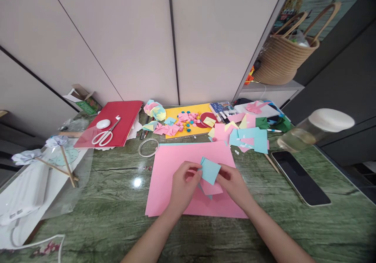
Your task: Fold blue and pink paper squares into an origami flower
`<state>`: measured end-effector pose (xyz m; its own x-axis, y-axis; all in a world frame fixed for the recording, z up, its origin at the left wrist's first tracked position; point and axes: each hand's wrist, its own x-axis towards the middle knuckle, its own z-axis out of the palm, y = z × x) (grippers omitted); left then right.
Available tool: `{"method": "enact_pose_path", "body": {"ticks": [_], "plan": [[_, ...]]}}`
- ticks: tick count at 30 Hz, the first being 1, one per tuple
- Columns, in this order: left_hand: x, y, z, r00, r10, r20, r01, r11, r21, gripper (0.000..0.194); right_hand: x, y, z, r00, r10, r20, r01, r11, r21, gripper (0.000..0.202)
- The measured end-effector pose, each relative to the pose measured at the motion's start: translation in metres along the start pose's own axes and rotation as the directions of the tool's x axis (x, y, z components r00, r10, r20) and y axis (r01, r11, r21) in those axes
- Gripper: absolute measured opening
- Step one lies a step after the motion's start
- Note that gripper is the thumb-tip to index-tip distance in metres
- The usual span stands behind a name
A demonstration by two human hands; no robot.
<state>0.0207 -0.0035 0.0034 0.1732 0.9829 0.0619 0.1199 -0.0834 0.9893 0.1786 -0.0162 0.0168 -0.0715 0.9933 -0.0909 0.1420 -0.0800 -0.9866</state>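
Between my two hands is a small folded light-blue paper (210, 170), held just above a large pink sheet (167, 176). My left hand (185, 180) pinches its left edge between thumb and fingers. On the right edge, my right hand (232, 180) closes its fingertips, partly hidden behind the paper. Under the blue paper a small pink piece (212, 187) shows, with a bit of blue below it; I cannot tell whether these are joined to it. A roll of tape (148, 139) lies beyond the large sheet's upper left corner.
White scissors (102, 137) rest on a red folder (117, 118) at the left. Coloured scraps (249, 137) and a yellow sheet (173, 112) with small balls lie at the back. A phone (299, 176) and a clear bottle (311, 129) are at the right.
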Motion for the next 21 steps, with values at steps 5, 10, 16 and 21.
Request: {"method": "enact_pose_path", "body": {"ticks": [5, 10, 16, 21], "plan": [[-0.003, 0.002, 0.000, 0.996, 0.092, -0.009, -0.091, 0.995, 0.043, 0.011, 0.000, -0.002, -0.005, 0.998, -0.002, 0.058, 0.000, 0.999, 0.037, 0.016], [-0.005, 0.009, -0.001, 0.984, 0.175, -0.029, -0.173, 0.982, 0.074, 0.012, -0.003, -0.001, -0.006, 0.999, -0.033, 0.013, 0.033, 0.999, 0.013, 0.016], [-0.006, 0.009, -0.002, 0.927, 0.375, 0.017, -0.364, 0.887, 0.283, 0.018, -0.004, 0.001, -0.006, 0.998, -0.052, -0.045, 0.049, 0.998, -0.050, 0.019], [-0.004, 0.006, -0.005, 0.816, 0.571, 0.092, -0.557, 0.733, 0.391, 0.021, -0.004, 0.001, -0.009, 0.997, -0.065, -0.043, 0.063, 0.996, -0.064, 0.021]]}}
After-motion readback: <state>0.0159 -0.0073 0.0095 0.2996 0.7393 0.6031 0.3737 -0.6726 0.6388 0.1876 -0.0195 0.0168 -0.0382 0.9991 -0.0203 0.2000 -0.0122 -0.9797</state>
